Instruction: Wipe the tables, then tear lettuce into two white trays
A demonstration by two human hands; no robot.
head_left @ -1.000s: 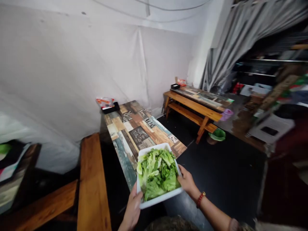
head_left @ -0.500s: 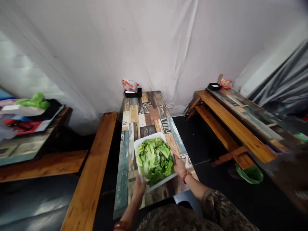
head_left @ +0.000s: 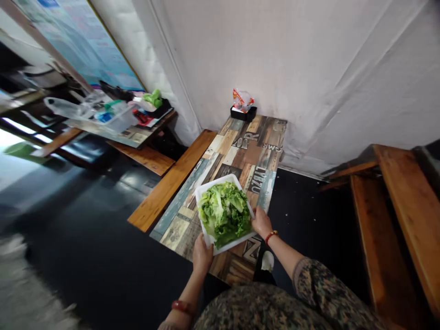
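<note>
Between my two hands is a white tray point(head_left: 201, 189) heaped with torn green lettuce point(head_left: 225, 213). My left hand point(head_left: 202, 254) grips its near left corner, and my right hand point(head_left: 261, 223) grips the right side. Both hands are closed on the rim, with the fingers partly hidden beneath it. The tray is over the patchwork-patterned table point(head_left: 175, 231); whether it touches the tabletop I cannot tell.
A black box point(head_left: 243, 113) with a red and clear packet stands against the pale wall. Wooden benches point(head_left: 172, 183) flank the table. On another table at left are a clear plastic bin point(head_left: 117, 120) and more lettuce point(head_left: 153, 98). Another bench point(head_left: 409, 206) is at right.
My view has swung left, so the table appears turned and more of the left-hand table shows. Both hands still hold the tray of lettuce.
</note>
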